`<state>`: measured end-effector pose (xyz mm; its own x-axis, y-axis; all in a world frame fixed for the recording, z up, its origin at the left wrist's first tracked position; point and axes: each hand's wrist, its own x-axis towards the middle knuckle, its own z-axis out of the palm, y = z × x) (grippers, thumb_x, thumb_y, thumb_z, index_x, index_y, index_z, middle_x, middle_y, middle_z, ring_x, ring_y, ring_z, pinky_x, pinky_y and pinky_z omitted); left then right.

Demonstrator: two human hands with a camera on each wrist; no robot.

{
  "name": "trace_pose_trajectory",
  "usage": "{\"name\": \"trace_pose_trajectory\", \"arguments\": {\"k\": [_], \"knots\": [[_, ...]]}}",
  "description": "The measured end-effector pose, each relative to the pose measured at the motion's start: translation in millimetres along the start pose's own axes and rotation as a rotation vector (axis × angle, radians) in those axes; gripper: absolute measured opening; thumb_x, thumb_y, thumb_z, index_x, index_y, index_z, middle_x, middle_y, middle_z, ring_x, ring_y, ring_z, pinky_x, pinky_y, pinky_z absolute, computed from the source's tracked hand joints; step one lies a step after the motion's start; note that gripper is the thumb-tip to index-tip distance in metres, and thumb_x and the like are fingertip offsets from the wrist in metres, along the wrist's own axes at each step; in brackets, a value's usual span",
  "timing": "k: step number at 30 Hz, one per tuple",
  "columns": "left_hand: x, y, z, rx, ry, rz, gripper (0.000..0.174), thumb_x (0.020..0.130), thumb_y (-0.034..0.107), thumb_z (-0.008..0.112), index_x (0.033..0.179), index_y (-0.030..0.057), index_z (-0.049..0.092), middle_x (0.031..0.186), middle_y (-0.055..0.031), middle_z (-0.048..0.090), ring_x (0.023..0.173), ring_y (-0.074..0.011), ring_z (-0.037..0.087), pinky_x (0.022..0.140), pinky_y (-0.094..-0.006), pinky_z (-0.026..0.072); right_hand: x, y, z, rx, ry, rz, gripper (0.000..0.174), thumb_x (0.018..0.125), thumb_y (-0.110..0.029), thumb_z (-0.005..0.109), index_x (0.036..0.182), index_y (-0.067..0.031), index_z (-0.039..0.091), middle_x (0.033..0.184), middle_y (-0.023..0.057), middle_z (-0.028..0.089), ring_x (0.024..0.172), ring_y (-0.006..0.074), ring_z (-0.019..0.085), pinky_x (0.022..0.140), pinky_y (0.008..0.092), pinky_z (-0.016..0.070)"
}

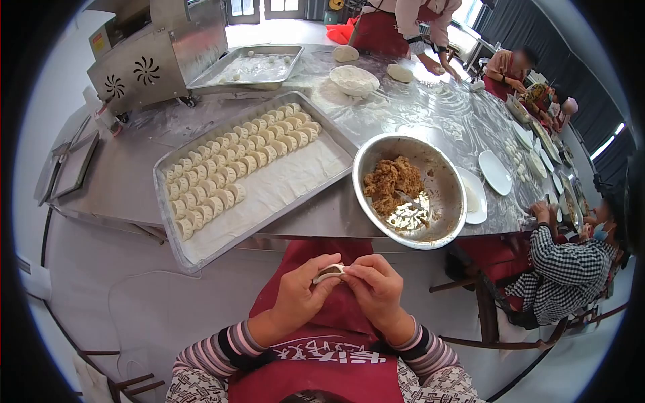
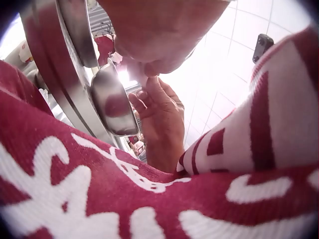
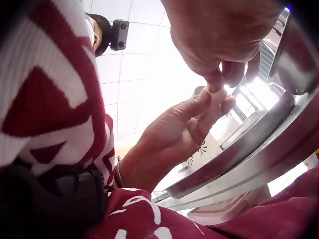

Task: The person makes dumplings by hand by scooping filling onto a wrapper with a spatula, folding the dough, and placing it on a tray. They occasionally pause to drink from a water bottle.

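Note:
In the head view a dumpling (image 1: 328, 273), a pale wrapper folded around brown filling, is held over the lap in front of the red apron. My left hand (image 1: 300, 287) grips it between thumb and fingers from the left. At its right end my right hand (image 1: 377, 290) pinches the wrapper edge with thumb and forefinger. Dark filling still shows along the open side. Both wrist views show the left hand (image 2: 164, 32) and right hand (image 3: 224, 37) meeting at the fingertips, which mostly hide the dumpling there.
Beyond the hands, a paper-lined tray (image 1: 269, 216) holds rows of shaped dumplings. A steel bowl (image 1: 455, 195) of brown filling stands to its right at the table's front edge. White plates (image 1: 495, 172) lie farther right. Other people work around the steel table (image 1: 430, 107).

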<state>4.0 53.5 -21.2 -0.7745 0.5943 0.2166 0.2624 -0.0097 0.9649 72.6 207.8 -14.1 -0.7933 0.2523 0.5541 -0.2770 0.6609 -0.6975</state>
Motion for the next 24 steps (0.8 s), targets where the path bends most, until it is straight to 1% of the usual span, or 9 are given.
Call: {"name": "trace_pose_trajectory", "arguments": {"k": [1, 6, 10, 12, 13, 15, 19, 21, 24], "knots": [[1.1, 1.0, -0.2, -0.001, 0.000, -0.001, 0.035, 0.084, 0.000, 0.066, 0.117, -0.0012, 0.056, 0.108, -0.0158, 0.066, 0.098, -0.0211, 0.066, 0.082, -0.0286, 0.0530, 1.3, -0.1, -1.1, 0.000, -0.001, 0.000, 0.019, 0.069, 0.000, 0.075, 0.085, -0.0033, 0.065, 0.082, 0.0094, 0.065, 0.072, 0.0226, 0.063, 0.065, 0.0318, 0.0504], [8.3, -0.3, -4.2, 0.252, -0.012, 0.406, 0.033, 0.083, 0.001, 0.067, 0.115, -0.0020, 0.058, 0.108, -0.0194, 0.064, 0.099, -0.0283, 0.065, 0.081, -0.0325, 0.0542, 7.7, -3.1, -2.3, -0.067, 0.051, -0.194, 0.020, 0.069, -0.002, 0.075, 0.084, -0.0040, 0.063, 0.080, 0.0077, 0.064, 0.071, 0.0249, 0.062, 0.072, 0.0378, 0.0512], [5.3, -0.1, -4.4, 0.226, -0.084, 0.356, 0.033, 0.084, -0.006, 0.062, 0.117, -0.0032, 0.057, 0.116, -0.0175, 0.062, 0.105, -0.0219, 0.062, 0.088, -0.0304, 0.0521, 5.6, 3.0, -2.6, -0.077, 0.020, -0.258, 0.022, 0.068, -0.002, 0.076, 0.085, -0.0037, 0.062, 0.078, 0.0075, 0.064, 0.071, 0.0254, 0.062, 0.074, 0.0389, 0.0514], [-1.3, -3.0, 3.6, -0.255, 0.047, -0.004, 0.035, 0.085, -0.006, 0.061, 0.120, -0.0032, 0.054, 0.119, -0.0153, 0.060, 0.108, -0.0213, 0.060, 0.091, -0.0303, 0.0506, 4.6, 2.3, -1.3, -0.055, 0.042, -0.239, 0.022, 0.068, -0.002, 0.076, 0.086, -0.0036, 0.063, 0.080, 0.0077, 0.064, 0.073, 0.0255, 0.062, 0.073, 0.0387, 0.0510], [-1.3, -4.9, 3.0, -0.254, 0.048, -0.003, 0.035, 0.085, -0.006, 0.061, 0.120, -0.0032, 0.054, 0.119, -0.0153, 0.060, 0.108, -0.0213, 0.060, 0.091, -0.0303, 0.0506, 2.9, -0.6, 0.0, -0.054, 0.042, -0.240, 0.022, 0.068, -0.002, 0.076, 0.086, -0.0036, 0.063, 0.080, 0.0077, 0.064, 0.073, 0.0255, 0.062, 0.073, 0.0387, 0.0510], [-1.7, -7.9, 1.3, -0.396, -0.001, -0.043, 0.038, 0.086, -0.007, 0.060, 0.123, -0.0025, 0.051, 0.121, -0.0135, 0.058, 0.111, -0.0210, 0.059, 0.094, -0.0304, 0.0490, -0.1, -8.2, 2.3, 0.047, 0.070, 0.041, 0.021, 0.069, -0.001, 0.075, 0.086, -0.0034, 0.064, 0.082, 0.0078, 0.064, 0.075, 0.0249, 0.062, 0.072, 0.0388, 0.0505], [-2.3, -2.1, 0.8, -0.154, 0.021, 0.002, 0.036, 0.086, -0.007, 0.060, 0.121, -0.0030, 0.054, 0.118, -0.0148, 0.061, 0.107, -0.0197, 0.061, 0.091, -0.0294, 0.0506, 3.1, -4.4, 0.5, 0.039, -0.003, 0.061, 0.020, 0.070, -0.001, 0.074, 0.087, -0.0032, 0.065, 0.082, 0.0076, 0.063, 0.077, 0.0237, 0.062, 0.072, 0.0398, 0.0500], [-0.3, 5.7, -0.7, 0.129, 0.036, 0.124, 0.034, 0.085, -0.007, 0.060, 0.119, -0.0032, 0.057, 0.115, -0.0174, 0.063, 0.103, -0.0210, 0.064, 0.088, -0.0300, 0.0524, 8.3, -0.3, -0.7, -0.141, 0.021, -0.260, 0.018, 0.071, -0.002, 0.074, 0.086, -0.0034, 0.065, 0.081, 0.0071, 0.062, 0.074, 0.0237, 0.062, 0.074, 0.0411, 0.0503], [3.1, 1.2, 0.6, 0.202, 0.067, 0.288, 0.036, 0.083, -0.002, 0.065, 0.118, -0.0026, 0.058, 0.111, -0.0216, 0.063, 0.098, -0.0304, 0.066, 0.084, -0.0343, 0.0553, 9.6, -2.2, -3.0, -0.199, 0.000, -0.320, 0.022, 0.069, -0.001, 0.076, 0.087, -0.0042, 0.064, 0.079, 0.0074, 0.062, 0.068, 0.0239, 0.061, 0.078, 0.0406, 0.0513]]}}
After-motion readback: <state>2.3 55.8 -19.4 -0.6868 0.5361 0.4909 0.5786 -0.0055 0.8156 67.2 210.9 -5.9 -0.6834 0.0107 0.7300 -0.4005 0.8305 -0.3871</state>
